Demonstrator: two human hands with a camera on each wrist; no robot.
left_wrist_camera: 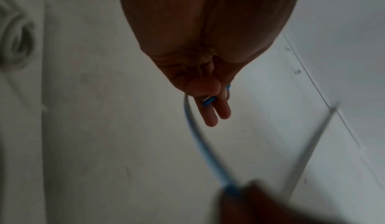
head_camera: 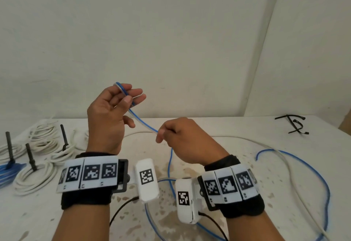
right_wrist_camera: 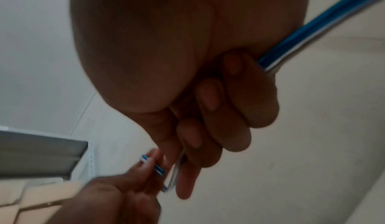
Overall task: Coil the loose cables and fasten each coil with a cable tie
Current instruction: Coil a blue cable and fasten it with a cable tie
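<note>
Left hand [head_camera: 106,115]: raised above the table [head_camera: 247,174], palm toward the camera; thumb and fingers [left_wrist_camera: 210,117] pinch the end of the blue and white cable [head_camera: 141,122], which crosses the fingers and sticks out past them on the far side.
Left grip state: closed on the cable end.
Right hand [head_camera: 187,140]: lower and to the right of the left hand, back of the hand up; fingers [right_wrist_camera: 210,95] curled round the same cable.
Right grip state: closed on the cable.
Cable, held part: runs straight between the two hands, sloping down from left to right.
Cable, loose part: drops from the right hand to the table, then lies in wide open loops across the near and right side.
White coils [head_camera: 38,174]: several on the table at the left, bundled, with black ties [head_camera: 30,157] standing upright from them.
Blue coil [head_camera: 7,170]: at the left edge, also with an upright black tie.
Spare ties [head_camera: 293,124]: a small black heap at the far right of the table, well apart from both hands.
</note>
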